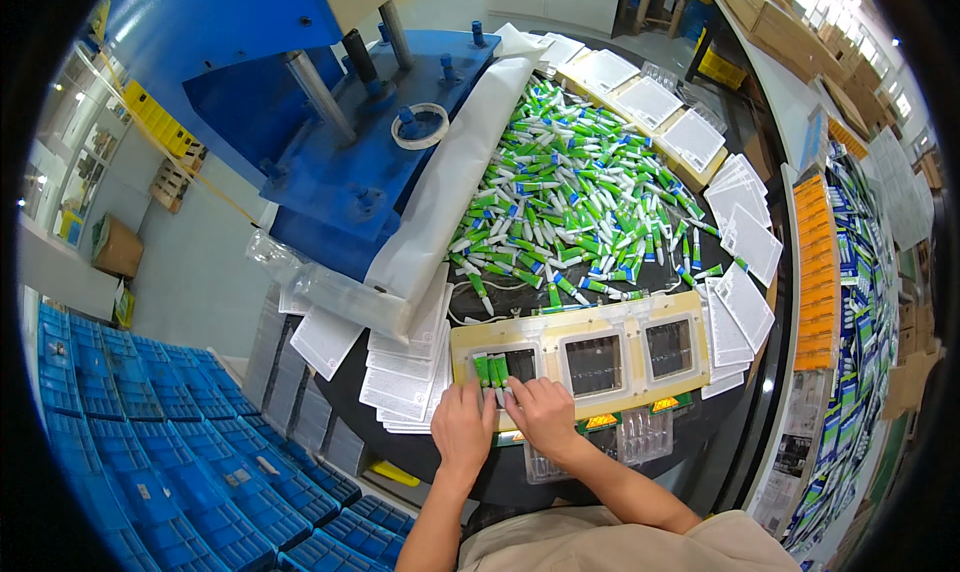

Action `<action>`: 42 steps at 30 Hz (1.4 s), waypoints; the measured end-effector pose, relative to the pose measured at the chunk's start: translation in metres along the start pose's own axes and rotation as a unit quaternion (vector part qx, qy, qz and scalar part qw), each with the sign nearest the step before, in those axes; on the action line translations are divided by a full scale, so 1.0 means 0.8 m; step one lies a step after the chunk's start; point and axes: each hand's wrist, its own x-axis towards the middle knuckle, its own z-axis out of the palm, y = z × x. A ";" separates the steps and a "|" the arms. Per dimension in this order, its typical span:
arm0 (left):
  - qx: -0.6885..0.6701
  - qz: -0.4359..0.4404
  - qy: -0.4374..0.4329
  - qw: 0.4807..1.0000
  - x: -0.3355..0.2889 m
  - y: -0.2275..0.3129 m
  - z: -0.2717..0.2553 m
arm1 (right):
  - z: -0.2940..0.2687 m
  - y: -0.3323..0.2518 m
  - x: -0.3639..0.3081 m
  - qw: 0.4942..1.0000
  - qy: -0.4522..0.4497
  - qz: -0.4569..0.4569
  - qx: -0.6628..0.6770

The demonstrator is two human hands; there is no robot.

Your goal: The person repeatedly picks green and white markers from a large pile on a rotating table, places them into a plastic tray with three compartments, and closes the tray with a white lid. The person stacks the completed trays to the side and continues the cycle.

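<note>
Both my hands are at the leftmost window of a cream-yellow frame (552,334) with three windows. Several small green-and-white tubes (492,370) lie side by side in that window. My left hand (463,424) has its fingers bent together at the tubes' lower left ends. From the right, my right hand (542,414) closes thumb and fingertips on their lower ends. My fingers partly hide the tubes. The middle window (594,364) and the right window (669,348) hold clear plastic with no tubes in it.
A large heap of tubes (580,192) covers the dark round table beyond the frame. White printed cards (405,377) lie around its edge. A blue press (370,142) stands at the left, blue crates (150,452) below it. Clear blister trays (645,434) stick out under the frame.
</note>
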 end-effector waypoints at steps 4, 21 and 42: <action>0.047 0.162 -0.005 0.986 0.000 -0.018 0.010 | -0.006 0.002 0.006 1.000 -0.013 0.017 0.014; -0.006 0.101 -0.002 0.995 0.073 -0.018 -0.005 | 0.026 0.113 0.191 0.994 -0.043 0.095 0.009; -0.096 0.144 0.139 0.975 0.017 0.022 -0.016 | -0.039 0.090 0.080 0.992 -0.054 -0.105 0.036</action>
